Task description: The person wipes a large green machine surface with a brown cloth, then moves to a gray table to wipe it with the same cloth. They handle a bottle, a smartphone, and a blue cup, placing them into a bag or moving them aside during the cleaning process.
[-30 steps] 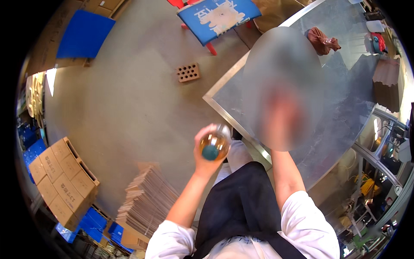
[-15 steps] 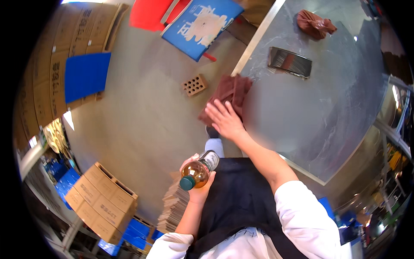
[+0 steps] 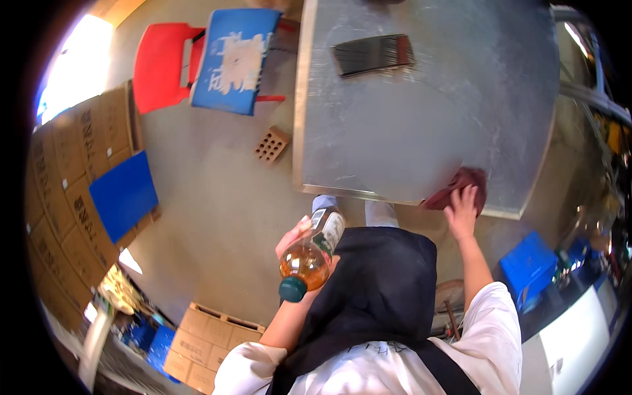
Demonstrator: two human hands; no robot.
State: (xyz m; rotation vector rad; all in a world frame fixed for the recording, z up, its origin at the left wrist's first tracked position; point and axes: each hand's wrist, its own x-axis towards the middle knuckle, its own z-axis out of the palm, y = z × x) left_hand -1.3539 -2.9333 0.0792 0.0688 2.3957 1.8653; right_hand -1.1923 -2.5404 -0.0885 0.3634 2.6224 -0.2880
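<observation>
My left hand [image 3: 299, 238] is wrapped round a clear plastic bottle [image 3: 304, 264] of amber liquid. The bottle has a dark green cap and a pale label, and is tilted with its cap toward me. At the table's near edge, toward the right, my right hand [image 3: 463, 214] lies on a bunched dark red-brown cloth [image 3: 471, 179]. Its fingers are spread over the cloth, part of which hangs past the edge. Under the cloth is the grey metal-edged table [image 3: 388, 155]. A glossy dark rectangular object [image 3: 372, 56] with a brown band lies farther back on it.
Left of the table, a holed brick [image 3: 272, 145] lies on the floor near a red chair [image 3: 161, 66] with a blue board [image 3: 234, 62]. Stacked cartons [image 3: 72, 197] stand at the left, more cartons [image 3: 197, 349] at lower left. A blue box [image 3: 528, 263] is at the right.
My right hand and the cloth have moved right along the table's near edge. The view has turned, so the table sits more squarely ahead. My left hand still holds the bottle.
</observation>
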